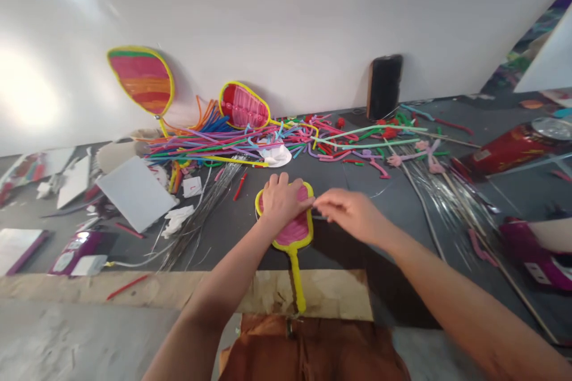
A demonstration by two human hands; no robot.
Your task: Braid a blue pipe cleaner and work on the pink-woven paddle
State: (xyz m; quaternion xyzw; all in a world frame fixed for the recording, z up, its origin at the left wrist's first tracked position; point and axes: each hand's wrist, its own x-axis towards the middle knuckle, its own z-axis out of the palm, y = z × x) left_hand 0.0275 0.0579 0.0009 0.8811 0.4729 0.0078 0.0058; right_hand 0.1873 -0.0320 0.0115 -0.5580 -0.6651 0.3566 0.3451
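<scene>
Paddle [300,229], pink, yellow-rimmed, is partly covered on tabletop [241,238] by spread left hand [281,199]; right hand [351,211] is curled alongside, its hold not discernible.

Dark table [239,223] beneath pipe cleaners [223,138]

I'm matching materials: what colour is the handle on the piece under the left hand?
The handle is yellow; head view.
</scene>
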